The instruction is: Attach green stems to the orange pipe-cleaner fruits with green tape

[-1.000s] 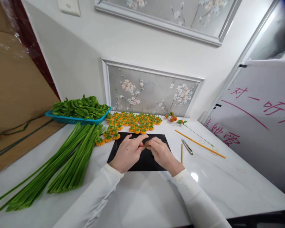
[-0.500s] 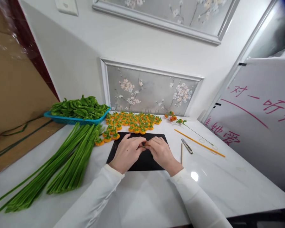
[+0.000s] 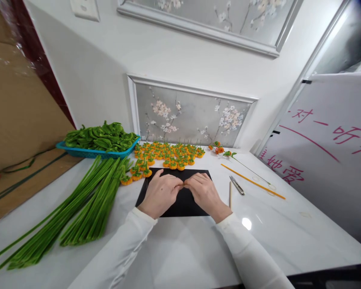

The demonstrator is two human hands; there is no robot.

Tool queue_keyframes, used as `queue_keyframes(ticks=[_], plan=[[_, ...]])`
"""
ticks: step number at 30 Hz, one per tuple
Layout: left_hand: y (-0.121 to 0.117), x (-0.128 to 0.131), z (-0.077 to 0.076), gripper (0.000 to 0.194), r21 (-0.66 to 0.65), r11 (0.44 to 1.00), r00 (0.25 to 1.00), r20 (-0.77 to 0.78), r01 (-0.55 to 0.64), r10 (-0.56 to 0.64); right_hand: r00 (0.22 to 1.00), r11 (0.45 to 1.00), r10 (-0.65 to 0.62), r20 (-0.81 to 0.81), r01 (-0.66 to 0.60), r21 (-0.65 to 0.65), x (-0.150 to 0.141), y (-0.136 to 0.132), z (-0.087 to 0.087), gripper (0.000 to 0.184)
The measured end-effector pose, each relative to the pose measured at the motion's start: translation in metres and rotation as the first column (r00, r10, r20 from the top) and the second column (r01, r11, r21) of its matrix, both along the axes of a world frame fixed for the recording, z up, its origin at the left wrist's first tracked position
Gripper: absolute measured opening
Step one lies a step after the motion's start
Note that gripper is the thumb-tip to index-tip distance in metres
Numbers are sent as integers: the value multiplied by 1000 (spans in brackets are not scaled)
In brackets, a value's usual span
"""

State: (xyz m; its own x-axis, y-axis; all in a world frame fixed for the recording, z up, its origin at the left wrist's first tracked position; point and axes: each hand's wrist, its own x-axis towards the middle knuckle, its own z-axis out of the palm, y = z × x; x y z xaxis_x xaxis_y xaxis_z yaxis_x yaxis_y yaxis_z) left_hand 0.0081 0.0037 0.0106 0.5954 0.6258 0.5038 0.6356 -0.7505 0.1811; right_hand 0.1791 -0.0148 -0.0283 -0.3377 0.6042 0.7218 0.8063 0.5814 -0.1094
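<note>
My left hand (image 3: 161,192) and my right hand (image 3: 203,192) rest over a black mat (image 3: 186,204) on the white table. Their fingertips meet in a pinch at the mat's middle, closed on a small piece that the fingers hide. Just beyond the mat lies a cluster of small orange and green pipe-cleaner flowers (image 3: 168,156). A long bundle of green pipe cleaners (image 3: 78,208) lies to the left of my left hand.
A blue tray (image 3: 93,152) heaped with curled green pieces stands at the back left. Right of the mat lie a wooden stick (image 3: 230,188), small snips (image 3: 237,185), an orange pipe cleaner (image 3: 252,182) and a finished flower stem (image 3: 228,154). A whiteboard (image 3: 325,148) leans at the right.
The fingertips have closed together more tightly, and the bit of green seen between them earlier is now hidden. The hands stay over the mat.
</note>
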Motion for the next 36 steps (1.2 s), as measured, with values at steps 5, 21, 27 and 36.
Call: queue_keyframes(ticks=[5,21,27,36], plan=[[2,0,-2,23,22,999,999,-21,43,-42,1000,999,-2,-27,1,-32,1,0,0,26],[1,2,-2,22,-74,996,990,137,56,-46,996,995,-90,20,90,-34,0,1,-3,29],[0,1,-1,20,-103,991,994,68,89,-82,992,992,-111,62,114,-53,2,2,-5,31],[1,-1,3,25,-168,982,996,39,90,-84,999,990,-47,27,50,-131,2,0,-2,28]])
